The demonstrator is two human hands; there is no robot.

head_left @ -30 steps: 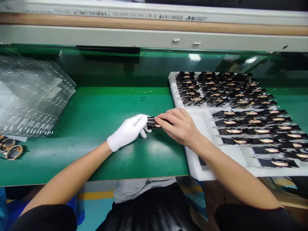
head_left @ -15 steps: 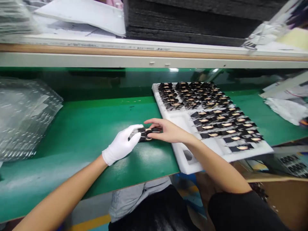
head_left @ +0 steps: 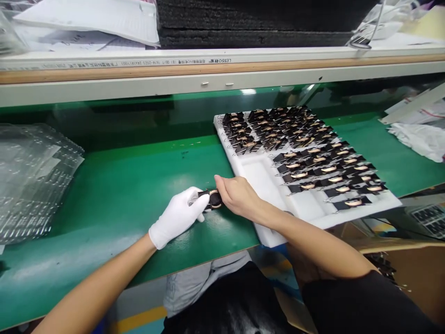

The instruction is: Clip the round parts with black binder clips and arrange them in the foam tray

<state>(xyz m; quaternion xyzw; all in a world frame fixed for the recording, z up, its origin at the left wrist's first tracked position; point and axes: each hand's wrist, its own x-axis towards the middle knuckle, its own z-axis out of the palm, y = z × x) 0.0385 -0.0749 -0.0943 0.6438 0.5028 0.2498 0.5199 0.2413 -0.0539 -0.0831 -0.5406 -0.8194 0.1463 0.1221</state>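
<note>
From where I stand, the small black piece, with a rounded dark part edged in pale tan and what looks like a binder clip on it, sits right between the person's two hands. The left hand, in a white glove, has its fingers closed around the left end, thumb lying along the top. The bare right hand has its fingers bent in on the right end and covers it, so I can't see exactly how the tips meet it. The middle shows in the gap. Whether the piece touches the green worktop below, I can't tell.

Just beside the right hand is a white foam tray, carrying rows of black clips with pale tan edges showing. The right forearm crosses the tray's near edge and hides part of it. Well off to the left lies a stack of clear plastic sheets; beyond the tray, on the right, is a crumpled white cloth. Along the back runs a shelf bearing papers and a thick black block.
</note>
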